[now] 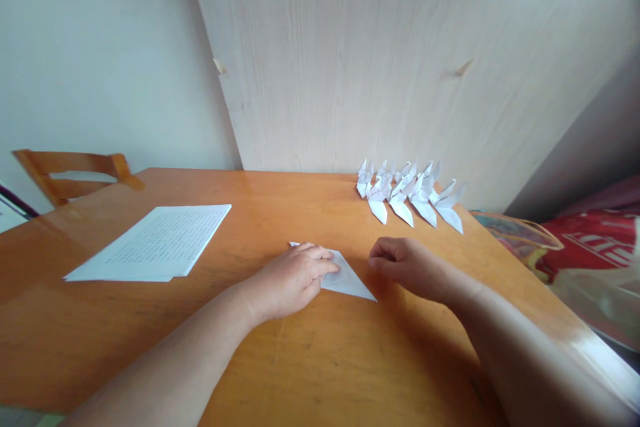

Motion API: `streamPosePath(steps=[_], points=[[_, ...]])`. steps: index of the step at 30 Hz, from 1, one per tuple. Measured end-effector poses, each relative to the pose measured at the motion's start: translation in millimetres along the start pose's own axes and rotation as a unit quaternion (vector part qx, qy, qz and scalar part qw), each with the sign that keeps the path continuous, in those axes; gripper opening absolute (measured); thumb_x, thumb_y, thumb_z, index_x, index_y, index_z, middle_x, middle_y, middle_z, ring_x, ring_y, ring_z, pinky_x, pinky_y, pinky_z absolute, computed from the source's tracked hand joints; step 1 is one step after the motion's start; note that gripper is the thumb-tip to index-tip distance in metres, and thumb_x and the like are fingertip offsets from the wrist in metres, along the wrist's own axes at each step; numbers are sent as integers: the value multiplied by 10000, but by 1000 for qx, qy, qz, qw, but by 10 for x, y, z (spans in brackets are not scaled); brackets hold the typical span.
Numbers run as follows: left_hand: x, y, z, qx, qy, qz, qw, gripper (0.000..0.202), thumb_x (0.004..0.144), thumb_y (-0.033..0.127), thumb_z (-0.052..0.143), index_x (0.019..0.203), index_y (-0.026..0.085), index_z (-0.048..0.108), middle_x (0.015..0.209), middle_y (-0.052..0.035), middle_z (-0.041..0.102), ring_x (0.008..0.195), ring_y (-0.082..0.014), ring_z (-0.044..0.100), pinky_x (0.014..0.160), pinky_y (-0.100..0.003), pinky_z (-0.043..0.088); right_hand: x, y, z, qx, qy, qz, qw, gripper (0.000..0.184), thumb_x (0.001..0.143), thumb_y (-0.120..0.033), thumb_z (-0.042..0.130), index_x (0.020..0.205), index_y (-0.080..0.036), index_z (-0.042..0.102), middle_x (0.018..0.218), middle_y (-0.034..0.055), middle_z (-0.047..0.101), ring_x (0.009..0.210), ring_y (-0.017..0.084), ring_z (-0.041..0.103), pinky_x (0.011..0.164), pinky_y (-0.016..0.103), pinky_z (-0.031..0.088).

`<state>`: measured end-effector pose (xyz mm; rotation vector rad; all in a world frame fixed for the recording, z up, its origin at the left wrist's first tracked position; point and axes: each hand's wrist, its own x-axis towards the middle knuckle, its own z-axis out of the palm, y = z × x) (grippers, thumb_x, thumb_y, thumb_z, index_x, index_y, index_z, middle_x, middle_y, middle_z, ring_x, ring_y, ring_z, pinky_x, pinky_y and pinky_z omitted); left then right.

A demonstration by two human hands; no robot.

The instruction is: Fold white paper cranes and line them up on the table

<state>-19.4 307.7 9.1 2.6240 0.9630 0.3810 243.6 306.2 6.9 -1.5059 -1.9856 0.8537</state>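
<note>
A folded piece of white paper (pixel 349 281) lies flat on the wooden table, its pointed end toward the right. My left hand (pixel 299 279) rests on top of it with fingers stretched out and covers its left part. Just right of the paper, apart from it, is my right hand (pixel 403 265), its fingers curled in. Whether anything is inside those curled fingers is hidden. Farther back on the right stand several folded white paper figures (pixel 400 199), in close rows with upright points.
A stack of printed paper sheets (pixel 150 243) lies on the left of the wooden table (pixel 280 367). Behind the table's left end is a wooden chair (pixel 80 163). A pale wood panel (pixel 340 67) stands at the back. Red bags (pixel 595 240) sit beyond the right edge.
</note>
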Motion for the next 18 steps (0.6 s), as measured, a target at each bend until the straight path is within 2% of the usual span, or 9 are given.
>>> streamPosePath(steps=[4,7,12,18], points=[[12,-28,9,-6,1,12,1000,450,881,82,432,1202,272,684,1356,-39,600,1221,-245,530,1045,-416,385,13,-5,-28,-11,22,4,1000,95,770,-262,584,706,-216,635,624,-8,607,577,147,505,523,265,337],[20,-32,12,3,-2,10,1000,420,900,104,437,1195,268,688,1349,-42,606,1215,-247,533,1037,-414,382,6,-23,-1,-34,1,7,999,120,781,-285,594,689,-211,613,629,-7,609,573,142,503,516,265,331],[35,-21,11,25,-10,1,1000,324,949,227,480,1202,266,679,1332,-50,614,1193,-250,538,1028,-403,378,-3,2,64,-63,-38,11,997,230,763,-396,674,656,-211,589,618,-4,623,552,137,496,497,261,324],[36,14,28,39,4,-1,999,297,970,242,474,1177,240,687,1283,-48,633,1159,-232,549,1014,-374,388,-11,8,65,-103,-63,6,993,208,763,-375,675,663,-216,584,618,-13,627,552,137,497,486,259,313]])
